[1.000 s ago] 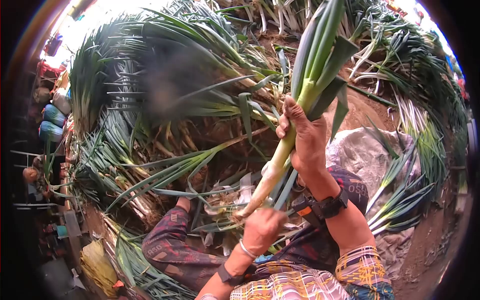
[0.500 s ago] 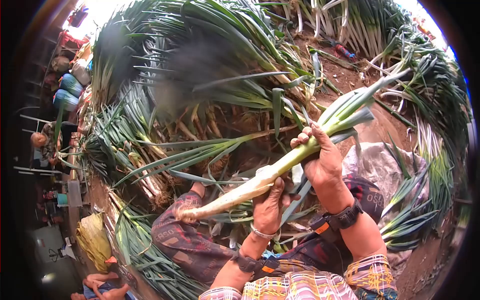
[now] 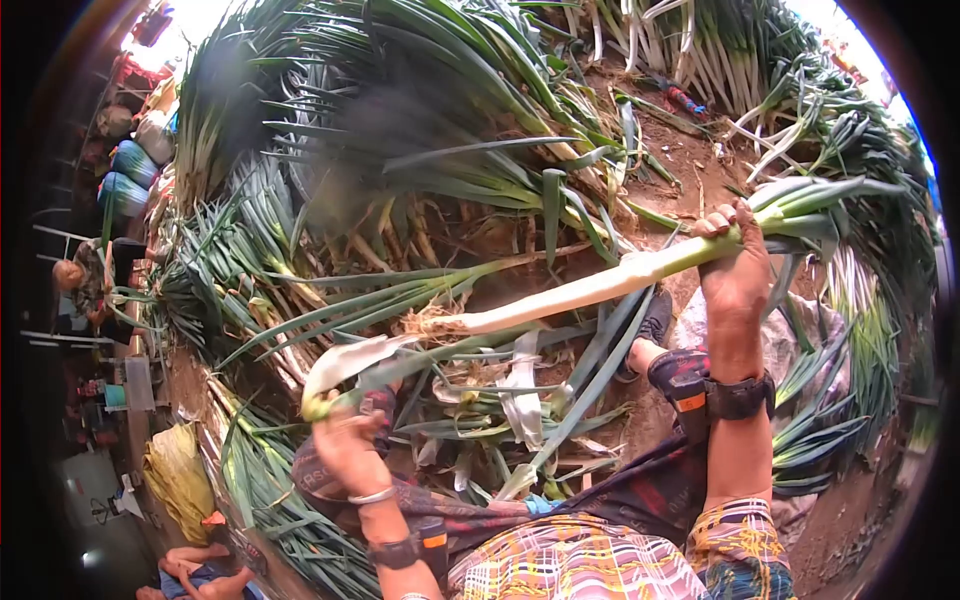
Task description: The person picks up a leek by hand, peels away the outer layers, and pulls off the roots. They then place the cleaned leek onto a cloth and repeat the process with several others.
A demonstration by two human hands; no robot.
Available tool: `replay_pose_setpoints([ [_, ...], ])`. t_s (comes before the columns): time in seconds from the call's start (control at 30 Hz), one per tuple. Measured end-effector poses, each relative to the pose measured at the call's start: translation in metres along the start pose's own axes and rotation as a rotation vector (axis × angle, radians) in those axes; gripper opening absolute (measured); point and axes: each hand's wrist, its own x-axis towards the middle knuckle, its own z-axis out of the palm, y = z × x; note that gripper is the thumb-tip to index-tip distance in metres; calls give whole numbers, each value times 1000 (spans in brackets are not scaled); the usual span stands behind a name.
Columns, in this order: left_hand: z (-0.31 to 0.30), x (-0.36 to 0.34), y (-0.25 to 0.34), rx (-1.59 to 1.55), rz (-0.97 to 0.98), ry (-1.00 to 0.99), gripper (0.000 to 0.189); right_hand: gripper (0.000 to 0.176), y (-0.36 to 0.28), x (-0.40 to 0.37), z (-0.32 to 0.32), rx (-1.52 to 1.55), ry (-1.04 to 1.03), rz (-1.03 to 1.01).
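A large green onion stretches across the middle, its white shaft bare and its roots pointing left. My right hand is wrapped around the green part near the leaves. Down at the left, my left hand is closed on a stripped outer layer, whose pale end reaches toward the roots. Whether that layer still touches the root end is hard to tell. Stripped leaves and skins lie between my legs, below the onion.
A big heap of unpeeled green onions fills the far left and centre. Cleaner ones with white shafts lie along the back and right. A pale plastic sack is beside my right arm. Another person sits far left.
My left hand has pulled down and left, stripping the outer layer from the shaft. My right hand has moved right and up with the green onion, which now lies flatter.
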Motion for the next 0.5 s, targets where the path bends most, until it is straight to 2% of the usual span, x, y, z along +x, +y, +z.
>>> replay_pose_setpoints([
  [0.03,24,-11,4,473,-106,-75,47,15,7,-7,10,-47,3,-35],
  [0.07,49,-27,8,737,27,-247,58,16,16,-13,15,-108,-29,-73],
  [0.1,60,-33,-10,920,310,-379,67,17,25,-18,18,-145,-44,-73],
  [0.13,79,-47,-9,1040,417,-466,64,18,35,-24,20,-177,-59,-68],
  [0.17,102,-59,-5,1074,432,-522,64,18,43,-32,24,-201,-74,-36],
  [0.2,117,-61,-8,1036,587,-601,63,19,53,-42,31,-234,-88,-6],
  [0.23,133,-66,-8,1002,647,-635,61,20,60,-49,34,-264,-103,21],
  [0.27,147,-73,-8,937,570,-649,56,21,67,-55,35,-293,-119,48],
  [0.33,162,-76,-17,800,562,-674,40,23,77,-64,38,-329,-155,103],
  [0.43,159,-78,-28,741,416,-743,23,24,77,-65,40,-351,-168,183],
  [0.47,160,-76,-28,750,457,-714,13,24,74,-62,42,-349,-174,184],
  [0.5,157,-76,-30,704,403,-698,12,24,71,-60,42,-349,-181,186],
])
